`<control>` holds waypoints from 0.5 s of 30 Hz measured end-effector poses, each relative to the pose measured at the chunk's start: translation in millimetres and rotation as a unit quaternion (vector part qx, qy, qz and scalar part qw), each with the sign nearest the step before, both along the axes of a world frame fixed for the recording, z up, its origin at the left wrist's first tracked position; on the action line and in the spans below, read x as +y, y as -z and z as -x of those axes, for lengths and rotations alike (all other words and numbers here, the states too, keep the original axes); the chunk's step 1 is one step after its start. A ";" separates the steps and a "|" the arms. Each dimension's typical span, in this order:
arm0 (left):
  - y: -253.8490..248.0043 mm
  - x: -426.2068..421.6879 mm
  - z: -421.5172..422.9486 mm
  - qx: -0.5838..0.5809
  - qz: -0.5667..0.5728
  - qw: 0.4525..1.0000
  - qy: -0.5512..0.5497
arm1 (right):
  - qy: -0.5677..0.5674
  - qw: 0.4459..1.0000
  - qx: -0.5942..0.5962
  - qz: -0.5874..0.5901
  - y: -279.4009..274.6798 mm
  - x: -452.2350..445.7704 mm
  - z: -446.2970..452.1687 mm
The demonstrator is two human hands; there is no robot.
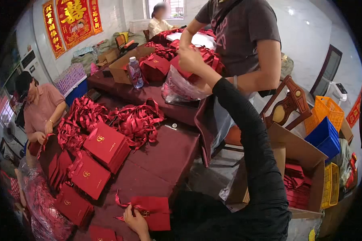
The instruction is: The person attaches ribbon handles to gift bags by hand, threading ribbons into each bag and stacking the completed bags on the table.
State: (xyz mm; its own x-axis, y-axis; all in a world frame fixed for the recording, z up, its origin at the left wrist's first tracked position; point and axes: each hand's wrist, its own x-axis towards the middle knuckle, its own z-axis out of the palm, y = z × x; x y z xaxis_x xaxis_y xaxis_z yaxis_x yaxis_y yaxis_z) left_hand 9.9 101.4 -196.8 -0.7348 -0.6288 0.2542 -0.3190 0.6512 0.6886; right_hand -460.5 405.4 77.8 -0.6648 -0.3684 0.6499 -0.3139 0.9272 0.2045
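Observation:
My left hand (136, 221) is at the front edge of the table, its fingers closed on the ribbon of a red paper gift bag (157, 217). The bag lies flat with gold print on it, and loose ribbon ends (118, 199) stick out beside my fingers. My right hand (191, 60) is raised at the end of a stretched black sleeve, in front of a standing co-worker's arm. Its fingers are curled in; what they hold, if anything, is hidden. Below it are red bags and a clear plastic bag (177, 86).
Stacks of red gift bags (106, 146) and heaped red ribbons (136, 120) cover the table's left side. A co-worker (44, 104) handles ribbon there. A bottle (135, 72) stands on the far table. At right are a carton (305, 156) with red bags and a wooden chair (287, 102).

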 end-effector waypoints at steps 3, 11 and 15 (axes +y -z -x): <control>-1.5 0.2 -0.4 0.005 -0.005 1.000 0.010 | -0.337 0.859 -0.331 0.197 -17.9 -50.8 -67.2; -6.7 4.2 -0.9 0.000 -0.019 1.000 -0.006 | -0.204 0.949 -0.089 0.224 42.5 -58.0 -41.9; -8.0 5.0 0.6 -0.008 -0.033 0.999 -0.016 | -0.072 0.929 0.111 0.346 -46.1 17.2 -36.1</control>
State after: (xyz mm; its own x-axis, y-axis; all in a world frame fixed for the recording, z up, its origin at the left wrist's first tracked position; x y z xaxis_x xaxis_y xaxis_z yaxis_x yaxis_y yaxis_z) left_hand 9.2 106.4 -188.8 -0.7171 -0.6676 0.2000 -0.3505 0.5935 0.7245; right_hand -424.4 422.6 123.9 -0.4619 0.1134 0.8797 -0.4669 0.8121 -0.3499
